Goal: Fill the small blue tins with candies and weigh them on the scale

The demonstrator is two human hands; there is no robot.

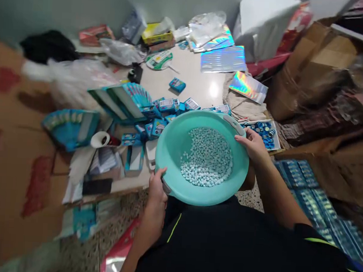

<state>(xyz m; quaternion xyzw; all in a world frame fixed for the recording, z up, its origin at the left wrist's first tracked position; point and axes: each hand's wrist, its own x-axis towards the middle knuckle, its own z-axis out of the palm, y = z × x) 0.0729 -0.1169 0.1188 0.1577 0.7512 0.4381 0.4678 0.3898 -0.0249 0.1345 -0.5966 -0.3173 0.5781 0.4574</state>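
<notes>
Between my two hands I hold a turquoise plastic basin (172,139), slightly tilted, in front of my body at the table's near edge. Many small pale blue tablets (210,157) lie across its bottom. My left hand (158,191) grips the rim at the lower left, by a grey handle. At the upper right my right hand (253,145) is closed on the rim beside the other grey handle (232,123), thumb on top. Small blue boxes (167,105) are heaped just behind the basin, partly hidden by it.
A single blue box (177,85) lies on the white table (190,68). Blue fan-shaped packs (70,125) stand left, near a white cup (100,139). A white tray (277,136) of small blue items sits right. Cardboard boxes (26,165) flank the table; packed blue sheets (314,194) lie lower right.
</notes>
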